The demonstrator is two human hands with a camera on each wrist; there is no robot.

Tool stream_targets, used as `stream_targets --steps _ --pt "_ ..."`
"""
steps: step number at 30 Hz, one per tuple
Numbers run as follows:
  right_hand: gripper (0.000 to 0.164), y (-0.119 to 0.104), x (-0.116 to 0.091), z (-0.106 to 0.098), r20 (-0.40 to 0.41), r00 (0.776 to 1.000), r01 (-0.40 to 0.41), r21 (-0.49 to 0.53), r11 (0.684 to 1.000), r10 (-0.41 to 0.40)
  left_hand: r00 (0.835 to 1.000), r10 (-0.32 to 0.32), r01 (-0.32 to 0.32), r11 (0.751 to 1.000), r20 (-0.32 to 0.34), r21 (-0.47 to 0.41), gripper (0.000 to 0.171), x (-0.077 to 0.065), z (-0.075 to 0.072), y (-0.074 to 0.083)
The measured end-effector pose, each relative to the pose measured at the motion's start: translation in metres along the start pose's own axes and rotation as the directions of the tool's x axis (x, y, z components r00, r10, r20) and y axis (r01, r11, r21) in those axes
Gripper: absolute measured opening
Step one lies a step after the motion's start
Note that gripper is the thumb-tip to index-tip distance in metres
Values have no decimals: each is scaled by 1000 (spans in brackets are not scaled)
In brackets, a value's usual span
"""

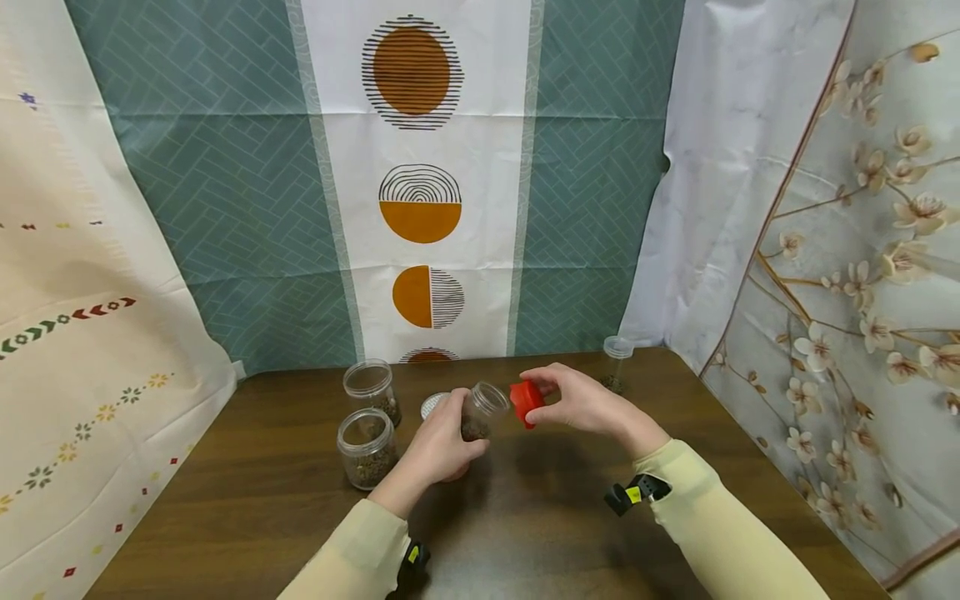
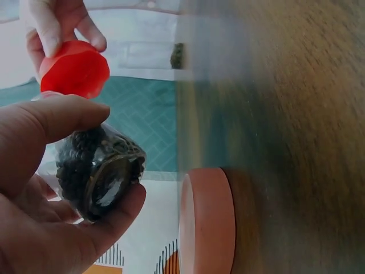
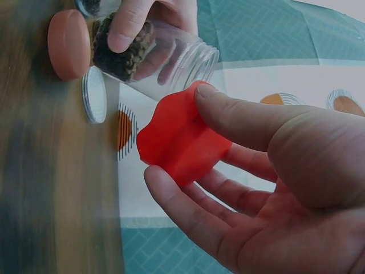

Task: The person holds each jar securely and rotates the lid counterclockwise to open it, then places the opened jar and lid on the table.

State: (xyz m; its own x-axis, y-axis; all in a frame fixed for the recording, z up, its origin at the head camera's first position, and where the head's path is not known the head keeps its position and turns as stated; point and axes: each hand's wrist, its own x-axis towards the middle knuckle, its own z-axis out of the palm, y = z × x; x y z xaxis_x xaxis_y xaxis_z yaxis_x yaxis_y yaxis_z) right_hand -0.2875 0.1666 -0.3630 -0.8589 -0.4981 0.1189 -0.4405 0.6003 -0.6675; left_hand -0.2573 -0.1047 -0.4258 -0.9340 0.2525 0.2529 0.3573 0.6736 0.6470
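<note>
My left hand (image 1: 441,446) grips a clear jar (image 1: 486,407) with ridged threads at its uncovered mouth. The jar leans toward the right, and dark, seed-like grains (image 3: 122,54) lie in its lower part. Between the thumb and fingers of my right hand (image 1: 581,402) is a red lid (image 1: 528,403) with a wavy edge. In the head view the lid faces the jar mouth across a small gap. The left wrist view shows the hollow underside of the red lid (image 2: 80,73) beyond the left thumb.
Two uncovered clear jars (image 1: 367,379) (image 1: 365,433) with grains stand at the left. A white lid (image 3: 94,96) and an orange-pink lid (image 2: 208,222) are on the wooden table (image 1: 247,500) near the left hand. Another clear jar (image 1: 618,348) stands at the back right. Patterned cloths (image 1: 225,208) hang behind.
</note>
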Motion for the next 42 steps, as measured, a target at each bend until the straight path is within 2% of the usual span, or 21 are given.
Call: stream_targets --steps 6,15,25,33,42 --pt "66 5 3 0 -15 1000 -9 -52 999 9 1000 -1 1 1000 -10 -12 73 7 2 -4" --pt "65 13 12 3 -66 998 -7 -236 972 -9 998 -28 26 999 -53 -45 76 18 7 -7" --pt "63 25 25 6 -53 999 -21 -292 956 6 994 -72 68 996 -87 -55 75 32 13 -5" --pt "61 29 35 5 -28 998 -58 -307 950 51 993 -80 75 995 -89 -58 74 41 14 -4" --pt "60 32 44 7 -12 998 -64 -349 935 64 993 -66 62 997 -101 -47 74 48 18 -7"
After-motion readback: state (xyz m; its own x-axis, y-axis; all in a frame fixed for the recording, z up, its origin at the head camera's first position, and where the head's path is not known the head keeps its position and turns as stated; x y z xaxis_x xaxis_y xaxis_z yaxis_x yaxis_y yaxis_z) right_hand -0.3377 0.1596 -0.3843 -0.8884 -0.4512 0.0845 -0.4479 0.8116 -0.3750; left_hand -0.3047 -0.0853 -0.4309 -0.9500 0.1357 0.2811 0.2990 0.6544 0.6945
